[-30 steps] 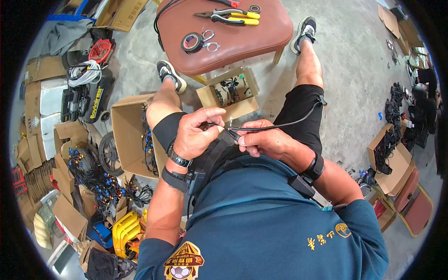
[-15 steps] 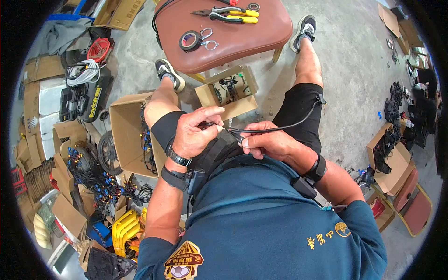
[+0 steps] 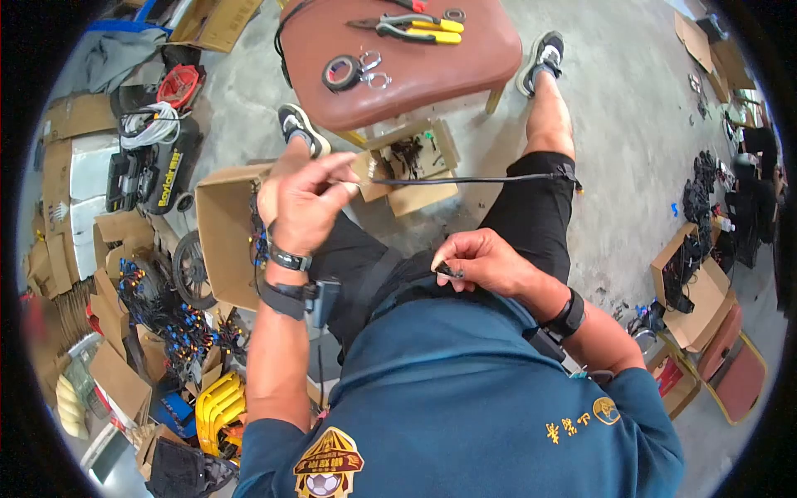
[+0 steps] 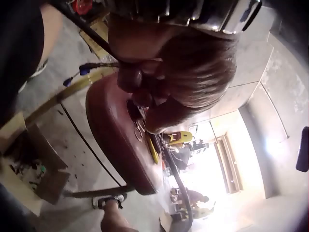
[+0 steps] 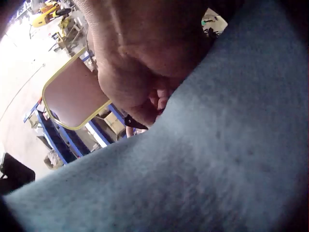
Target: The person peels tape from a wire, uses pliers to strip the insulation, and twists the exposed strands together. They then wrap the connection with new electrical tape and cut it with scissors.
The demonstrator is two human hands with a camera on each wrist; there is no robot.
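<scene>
In the head view the left hand (image 3: 305, 207) is raised over the left thigh, its fingertips pinching the end of a thin black cable (image 3: 473, 180). That cable runs nearly straight across to the clip at the right knee. Close to the belly, the right hand (image 3: 490, 264) pinches a small black piece (image 3: 449, 270) between thumb and fingers. The left wrist view shows the left hand (image 4: 178, 72) with curled fingers, and blue-tipped wires (image 4: 86, 69) beside it. Shirt cloth hides part of the right hand (image 5: 140, 63) in the right wrist view.
A brown padded stool (image 3: 415, 83) carries pliers (image 3: 407, 29), black tape (image 3: 340, 73) and scissors (image 3: 375, 70). Below it stands a small open carton (image 3: 423, 197) with black parts. A larger carton (image 3: 220, 241) is beside the left leg; bundled wires (image 3: 178, 324) lie further left.
The hands have separated. The left hand has moved up and left, drawing the cable straighter, while the right stays near the waist, slightly lower, with the small black piece.
</scene>
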